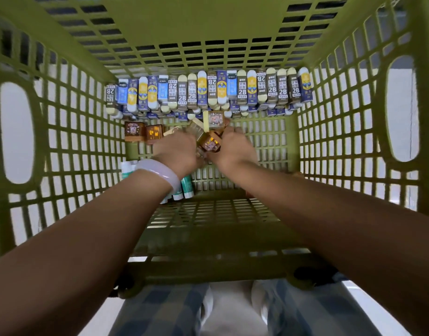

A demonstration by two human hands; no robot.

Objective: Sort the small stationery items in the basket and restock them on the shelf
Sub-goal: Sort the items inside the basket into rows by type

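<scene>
I look down into a deep green lattice basket (70, 132). Both hands reach to its floor and meet over a cluster of small brown and orange boxes (210, 141). My left hand (178, 150), with a pale bangle on the wrist, and my right hand (233, 147) both curl around these boxes; the fingers are blurred. Two more brown boxes (143, 133) lie to the left. A tidy row of erasers in blue, yellow and brown sleeves (208, 92) is stacked along the far wall. White and teal tubes (184, 187) lie partly hidden under my left wrist.
The basket's tall walls enclose both arms on all sides, with oval handle holes (16, 132) left and right. Bare lattice floor (266, 141) shows to the right of the hands. My legs in checked trousers (160, 309) and white shoes show below the near rim.
</scene>
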